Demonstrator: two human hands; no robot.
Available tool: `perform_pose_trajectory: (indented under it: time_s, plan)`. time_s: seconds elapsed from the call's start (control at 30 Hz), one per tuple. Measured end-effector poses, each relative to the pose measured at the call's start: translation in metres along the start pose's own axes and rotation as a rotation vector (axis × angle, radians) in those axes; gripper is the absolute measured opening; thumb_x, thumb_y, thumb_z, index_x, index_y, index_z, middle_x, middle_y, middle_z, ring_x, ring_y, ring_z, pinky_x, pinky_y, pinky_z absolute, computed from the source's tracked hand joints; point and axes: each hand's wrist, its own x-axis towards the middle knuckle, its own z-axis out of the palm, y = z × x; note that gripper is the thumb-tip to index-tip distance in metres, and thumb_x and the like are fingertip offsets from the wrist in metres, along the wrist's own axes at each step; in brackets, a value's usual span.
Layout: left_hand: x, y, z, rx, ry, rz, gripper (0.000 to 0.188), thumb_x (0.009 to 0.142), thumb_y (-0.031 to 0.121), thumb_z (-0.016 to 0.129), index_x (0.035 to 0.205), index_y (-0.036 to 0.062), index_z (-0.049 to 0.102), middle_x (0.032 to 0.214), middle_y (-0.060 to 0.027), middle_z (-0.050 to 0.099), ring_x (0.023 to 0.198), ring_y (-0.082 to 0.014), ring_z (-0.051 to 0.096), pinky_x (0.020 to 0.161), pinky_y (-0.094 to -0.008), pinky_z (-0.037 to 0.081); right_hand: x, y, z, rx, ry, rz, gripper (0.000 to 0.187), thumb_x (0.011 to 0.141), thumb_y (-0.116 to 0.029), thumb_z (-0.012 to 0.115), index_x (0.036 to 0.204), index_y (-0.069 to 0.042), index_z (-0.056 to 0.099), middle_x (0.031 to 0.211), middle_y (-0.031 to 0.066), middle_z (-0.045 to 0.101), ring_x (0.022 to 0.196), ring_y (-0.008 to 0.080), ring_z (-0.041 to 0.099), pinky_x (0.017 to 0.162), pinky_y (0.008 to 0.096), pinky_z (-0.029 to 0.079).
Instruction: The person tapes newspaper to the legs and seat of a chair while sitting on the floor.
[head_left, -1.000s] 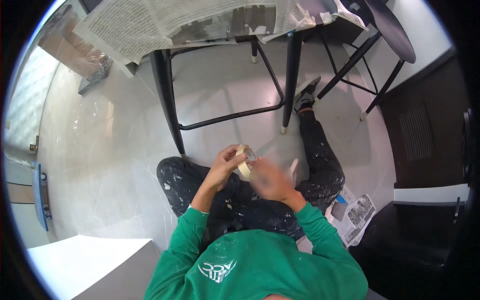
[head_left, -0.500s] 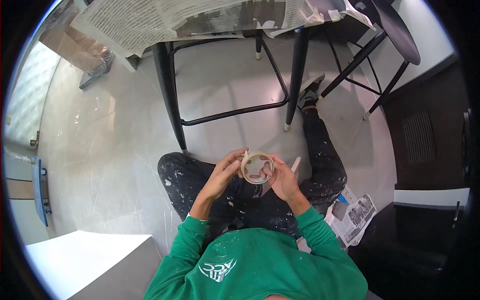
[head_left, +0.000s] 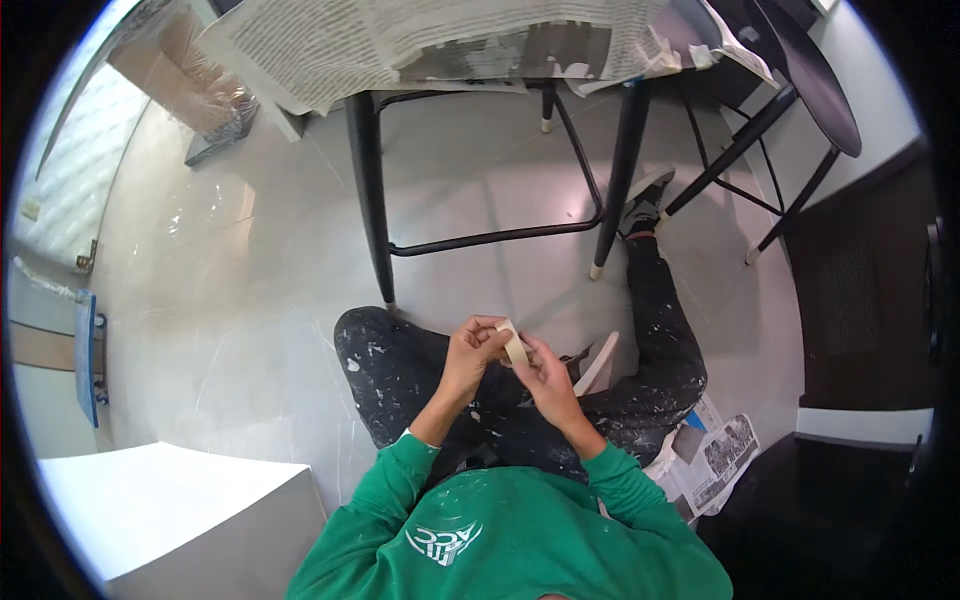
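Between my hands, above my lap, is a roll of cream masking tape (head_left: 515,346), now seen edge-on with its outer band facing up. My left hand (head_left: 471,356) pinches the roll's upper left side, thumb and fingers closed on it. From the right, my right hand (head_left: 548,380) grips the other side, its fingers partly hidden behind the tape. Both forearms come up in green sleeves. I sit on the floor in paint-spattered dark trousers (head_left: 390,355), one leg folded and the other stretched ahead.
Ahead stands a black-legged chair (head_left: 370,200) with newspaper (head_left: 300,60) over its top. A second dark chair (head_left: 810,80) is at the far right. More newspaper (head_left: 715,465) lies by my right thigh. A white box-like block (head_left: 180,510) stands near left, a blue-edged board (head_left: 85,355) beyond it.
The tape roll has turned from showing its round open centre to showing its outer edge. My fingers have shifted around it, and my right fingers have come out of the centre.
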Motion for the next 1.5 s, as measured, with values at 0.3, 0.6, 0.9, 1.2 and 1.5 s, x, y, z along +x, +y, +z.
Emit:
perform_pose_trajectory:
  time_s: [0.3,0.6,0.9,1.2,1.5]
  plan:
    - [0.006,-0.036,-0.037,0.432,0.130,0.089,0.018,0.103,0.016,0.064,0.108,-0.0013,0.061,0.081,-0.0022,0.064,0.065,-0.0121,0.056,0.061,-0.0274,0.046,-0.004,-0.031,0.008,-0.426,-0.123,-0.109,0.071,0.100,-0.003,0.057,0.163,-0.003,0.024,0.100,0.0134,0.068,0.085,0.0199,0.065,0.084,0.0355,0.053]
    - [-0.004,-0.025,0.019,0.611,0.209,0.630,0.010,0.108,0.008,0.051,0.107,-0.0013,0.051,0.119,-0.0189,0.065,0.097,-0.0256,0.063,0.087,-0.0371,0.051,0.033,0.004,-0.016,-0.207,-0.029,0.237,0.033,0.101,-0.012,0.064,0.132,0.000,0.058,0.089,0.0094,0.070,0.076,0.0158,0.068,0.068,0.0317,0.055]
    - [0.017,-0.041,0.010,0.634,0.256,0.334,0.046,0.089,0.003,0.081,0.112,0.0031,0.042,0.091,-0.0115,0.070,0.076,-0.0133,0.066,0.064,-0.0277,0.053,0.043,0.016,-0.024,-0.520,0.089,0.008,0.013,0.098,-0.013,0.070,0.099,-0.001,0.073,0.076,0.0093,0.068,0.067,0.0159,0.066,0.060,0.0313,0.052]
    - [0.070,-0.102,-0.053,0.432,0.616,0.294,0.041,0.094,0.005,0.074,0.117,0.0023,0.040,0.091,-0.0110,0.064,0.076,-0.0155,0.068,0.057,-0.0287,0.051,0.044,0.027,-0.010,-0.916,0.225,-0.515,0.019,0.089,-0.011,0.073,0.107,-0.006,0.076,0.088,0.0156,0.066,0.078,0.0369,0.067,0.068,0.0455,0.055]
    - [0.044,-0.061,-0.016,0.433,0.356,0.304,0.023,0.110,0.013,0.049,0.123,0.0026,0.033,0.102,-0.0167,0.063,0.061,-0.0206,0.070,0.041,-0.0243,0.046,0.084,0.089,-0.065,-1.138,0.361,-0.557,0.043,0.092,-0.022,0.073,0.132,-0.006,0.067,0.096,0.0134,0.068,0.088,0.0347,0.067,0.083,0.0388,0.054]
